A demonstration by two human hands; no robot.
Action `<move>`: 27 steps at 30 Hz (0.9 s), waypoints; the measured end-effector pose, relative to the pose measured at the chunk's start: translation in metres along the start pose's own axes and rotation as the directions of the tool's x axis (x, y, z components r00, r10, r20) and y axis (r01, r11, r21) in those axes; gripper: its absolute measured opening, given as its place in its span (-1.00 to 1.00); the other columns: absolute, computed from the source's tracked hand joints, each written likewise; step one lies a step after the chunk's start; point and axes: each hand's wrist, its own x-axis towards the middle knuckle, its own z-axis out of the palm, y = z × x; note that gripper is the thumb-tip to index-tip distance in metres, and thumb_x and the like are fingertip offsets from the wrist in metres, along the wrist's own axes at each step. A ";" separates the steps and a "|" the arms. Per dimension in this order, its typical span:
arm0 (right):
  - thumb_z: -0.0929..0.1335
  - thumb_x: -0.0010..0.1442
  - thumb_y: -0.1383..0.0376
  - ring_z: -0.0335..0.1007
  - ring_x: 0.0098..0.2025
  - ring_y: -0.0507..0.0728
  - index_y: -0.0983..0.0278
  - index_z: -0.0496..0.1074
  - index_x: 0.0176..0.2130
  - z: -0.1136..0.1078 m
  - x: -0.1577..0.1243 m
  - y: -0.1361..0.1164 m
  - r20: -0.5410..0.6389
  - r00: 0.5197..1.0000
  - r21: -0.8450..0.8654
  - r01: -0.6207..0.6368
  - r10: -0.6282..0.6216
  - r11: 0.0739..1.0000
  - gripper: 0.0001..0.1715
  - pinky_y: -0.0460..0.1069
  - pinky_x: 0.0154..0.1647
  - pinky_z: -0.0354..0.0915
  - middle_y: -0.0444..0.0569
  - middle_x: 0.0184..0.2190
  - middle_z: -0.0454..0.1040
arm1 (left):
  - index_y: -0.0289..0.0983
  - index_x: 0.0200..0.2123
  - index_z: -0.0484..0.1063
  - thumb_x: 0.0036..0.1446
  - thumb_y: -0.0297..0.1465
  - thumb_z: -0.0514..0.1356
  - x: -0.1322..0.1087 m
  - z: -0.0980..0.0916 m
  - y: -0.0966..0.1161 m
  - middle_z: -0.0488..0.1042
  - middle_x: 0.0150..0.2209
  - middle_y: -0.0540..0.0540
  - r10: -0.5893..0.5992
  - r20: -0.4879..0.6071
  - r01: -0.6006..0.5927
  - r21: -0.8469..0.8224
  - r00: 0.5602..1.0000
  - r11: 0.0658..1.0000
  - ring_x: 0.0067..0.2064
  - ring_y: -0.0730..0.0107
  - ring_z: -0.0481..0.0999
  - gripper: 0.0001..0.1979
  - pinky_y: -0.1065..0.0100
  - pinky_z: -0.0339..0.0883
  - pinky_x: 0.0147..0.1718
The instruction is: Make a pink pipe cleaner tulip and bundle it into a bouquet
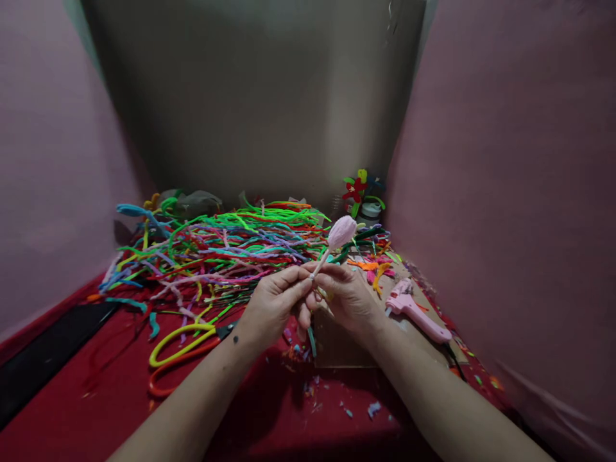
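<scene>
A pale pink fuzzy pipe-cleaner flower bud point(342, 232) points up and to the right on a thin light stem. My left hand point(282, 296) pinches the lower stem between thumb and fingers. From the other side, my right hand point(349, 296) is closed on the same stem, its fingertips touching the left ones. The stem's lower end is partly hidden by my fingers. Below the hands, a short dark green strip point(312, 341) hangs or lies at the edge of a cardboard sheet point(344, 350); I cannot tell which.
A heap of colourful pipe cleaners point(231, 247) spreads behind my hands. Scissors point(180, 340) with yellow and red handles lie left, near a black flat object point(52, 356). On the right are a pink glue gun point(418, 313), orange pieces point(380, 273) and a red flower point(355, 189).
</scene>
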 end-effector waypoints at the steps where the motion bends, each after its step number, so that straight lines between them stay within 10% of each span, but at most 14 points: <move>1: 0.49 -0.15 0.32 0.32 -0.39 0.03 0.22 0.56 -0.39 -0.001 0.000 -0.001 0.014 1.000 0.004 0.006 -0.006 1.000 -0.81 -0.02 -0.29 0.22 -0.13 -0.43 0.52 | -0.30 -0.48 0.32 0.12 -0.29 0.13 0.000 0.000 0.000 0.35 -0.72 0.07 -0.002 0.021 0.002 -0.001 1.000 1.000 -0.76 0.53 0.31 -0.79 0.47 0.27 -0.77; 18: 0.45 -0.15 0.42 0.36 -0.35 0.01 0.23 0.56 -0.44 0.001 0.001 -0.004 0.040 0.998 -0.033 0.049 -0.047 0.998 -0.84 -0.10 -0.38 0.22 -0.12 -0.36 0.52 | -0.34 -0.44 0.38 0.09 -0.38 0.16 0.002 -0.008 0.005 0.34 -0.67 0.10 -0.139 0.163 0.170 -0.198 0.977 0.965 -0.81 0.69 0.16 -0.86 0.58 0.13 -0.86; 23: 0.45 -0.15 0.44 0.32 -0.36 0.00 0.20 0.55 -0.50 0.002 0.002 0.000 -0.075 0.986 -0.050 0.147 -0.151 0.988 -0.86 -0.08 -0.35 0.21 -0.14 -0.34 0.51 | -0.32 -0.44 0.35 0.13 -0.32 0.11 0.003 -0.007 0.003 0.42 -0.57 0.03 -0.010 0.044 0.005 0.119 0.999 0.993 -0.68 0.60 0.35 -0.81 0.53 0.25 -0.68; 27: 0.45 -0.15 0.43 0.31 -0.37 0.01 0.20 0.55 -0.51 0.003 0.003 0.002 -0.137 0.973 -0.083 0.176 -0.186 0.981 -0.88 -0.06 -0.31 0.20 -0.16 -0.42 0.50 | -0.28 -0.34 0.37 0.06 -0.36 0.17 0.005 -0.005 -0.005 0.38 -0.58 0.08 0.279 -0.140 -0.167 0.525 0.950 0.834 -0.61 0.55 0.36 -0.89 0.50 0.26 -0.59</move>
